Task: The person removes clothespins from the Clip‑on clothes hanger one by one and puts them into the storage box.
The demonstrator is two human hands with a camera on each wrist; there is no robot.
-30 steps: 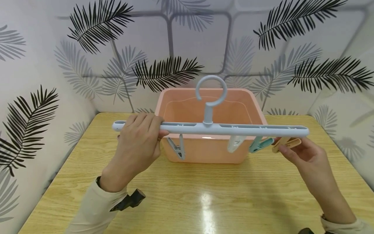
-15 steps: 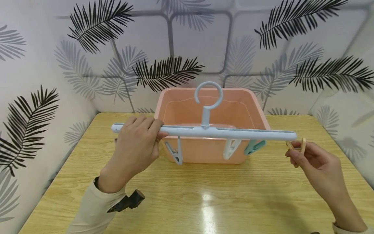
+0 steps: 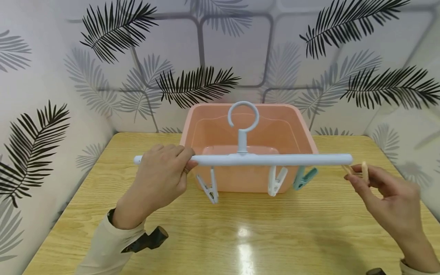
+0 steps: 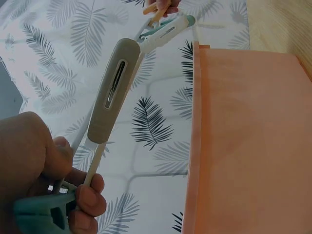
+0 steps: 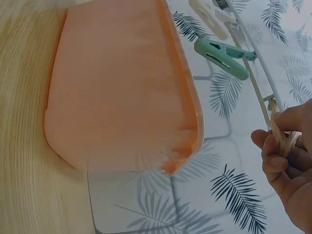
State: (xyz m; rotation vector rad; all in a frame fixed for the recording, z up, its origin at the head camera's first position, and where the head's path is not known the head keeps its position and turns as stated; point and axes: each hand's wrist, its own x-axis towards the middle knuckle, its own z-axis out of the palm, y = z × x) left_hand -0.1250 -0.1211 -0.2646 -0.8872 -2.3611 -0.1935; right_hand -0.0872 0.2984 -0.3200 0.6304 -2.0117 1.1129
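My left hand (image 3: 161,175) grips the pale blue clip hanger (image 3: 285,159) near the left end of its bar, holding it level with the ring hook up. At the right end, my right hand (image 3: 392,191) pinches a tan clip (image 5: 279,130) between thumb and fingers. A greyish clip (image 3: 209,187), a white clip (image 3: 276,182) and a green clip (image 3: 305,178) hang under the bar between the hands. Close beside the left hand is another green clip (image 4: 44,210), seen in the left wrist view; the hand hides it in the head view.
A pink plastic basin (image 3: 240,177) stands on the wooden table (image 3: 192,236) behind the hanger. A leaf-patterned covering (image 3: 233,49) rises at the back and sides.
The bar and its hook have come down slightly, and the bar's slotted top has turned out of view. The right hand has moved right with the tan clip, turning it more upright.
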